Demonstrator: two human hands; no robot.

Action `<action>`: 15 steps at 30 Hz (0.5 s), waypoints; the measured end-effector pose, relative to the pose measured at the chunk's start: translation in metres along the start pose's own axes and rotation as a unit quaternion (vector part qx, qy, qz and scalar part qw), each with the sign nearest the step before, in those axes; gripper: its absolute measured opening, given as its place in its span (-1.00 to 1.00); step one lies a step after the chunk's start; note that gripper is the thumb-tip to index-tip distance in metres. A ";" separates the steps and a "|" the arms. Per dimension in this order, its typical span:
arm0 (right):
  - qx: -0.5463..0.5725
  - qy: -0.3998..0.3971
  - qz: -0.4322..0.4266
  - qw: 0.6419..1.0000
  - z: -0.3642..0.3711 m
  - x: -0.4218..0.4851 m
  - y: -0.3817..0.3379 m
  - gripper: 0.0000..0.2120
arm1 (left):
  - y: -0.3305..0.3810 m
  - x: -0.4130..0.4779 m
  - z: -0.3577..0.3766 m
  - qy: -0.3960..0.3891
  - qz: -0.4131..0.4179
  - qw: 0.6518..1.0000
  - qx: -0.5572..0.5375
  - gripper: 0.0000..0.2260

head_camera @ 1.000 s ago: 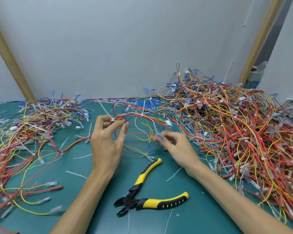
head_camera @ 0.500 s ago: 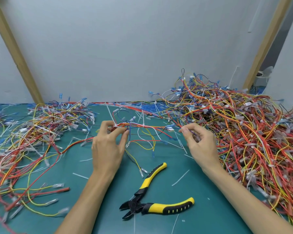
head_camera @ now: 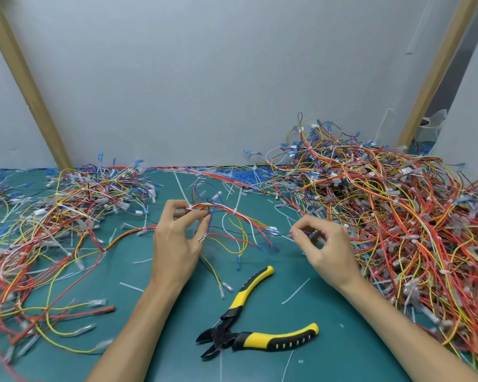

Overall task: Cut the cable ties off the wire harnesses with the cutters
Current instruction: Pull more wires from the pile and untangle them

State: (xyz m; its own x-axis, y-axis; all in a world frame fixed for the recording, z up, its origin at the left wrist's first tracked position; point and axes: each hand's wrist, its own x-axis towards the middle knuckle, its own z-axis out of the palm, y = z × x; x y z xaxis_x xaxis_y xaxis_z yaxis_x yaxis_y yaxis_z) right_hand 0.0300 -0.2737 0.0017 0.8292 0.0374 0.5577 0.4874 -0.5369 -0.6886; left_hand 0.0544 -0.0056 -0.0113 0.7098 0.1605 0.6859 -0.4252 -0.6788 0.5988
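A wire harness (head_camera: 232, 213) of red, white and yellow wires stretches between my hands above the green mat. My left hand (head_camera: 177, 244) pinches its left end between thumb and fingers. My right hand (head_camera: 326, 249) pinches a thin blue wire at the harness's right end. A white cable tie (head_camera: 235, 211) wraps the bundle near its middle. The yellow-and-black cutters (head_camera: 249, 323) lie on the mat below my hands, handles spread, with neither hand touching them.
A tall heap of tied harnesses (head_camera: 398, 216) fills the right side. A flatter spread of wires (head_camera: 53, 230) covers the left. Cut white tie pieces (head_camera: 295, 290) litter the green mat (head_camera: 177, 340). A grey wall with wooden struts stands behind.
My right hand has moved right and slightly down, pulling the harness end out of the heap. My left hand holds its end almost in the same place. The cutters have not moved.
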 end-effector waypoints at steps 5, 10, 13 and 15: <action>-0.052 -0.020 -0.018 0.998 0.004 -0.002 -0.003 -0.90 | 0.000 0.000 0.001 -0.012 -0.005 1.000 -0.015 -0.93; -0.106 -0.023 -0.049 0.993 0.003 -0.002 -0.005 -0.91 | 0.000 0.000 0.002 -0.010 -0.007 1.000 -0.016 -0.92; -0.172 -0.035 -0.054 0.983 0.010 -0.004 -0.005 -0.94 | 0.001 0.000 0.002 -0.013 -0.002 1.000 -0.014 -0.92; -0.187 -0.041 -0.046 0.980 0.015 -0.004 -0.004 -0.93 | 0.001 0.000 0.003 -0.015 0.000 1.000 -0.011 -0.92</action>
State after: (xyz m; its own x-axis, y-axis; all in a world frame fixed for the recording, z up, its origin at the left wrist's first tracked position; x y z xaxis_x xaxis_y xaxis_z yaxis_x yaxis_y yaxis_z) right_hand 0.0293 -0.2592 -0.0047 0.8139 0.1595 0.5587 0.4386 -0.7994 -0.4106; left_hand 0.0557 -0.0079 -0.0121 0.7264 0.1380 0.6733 -0.4373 -0.6629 0.6077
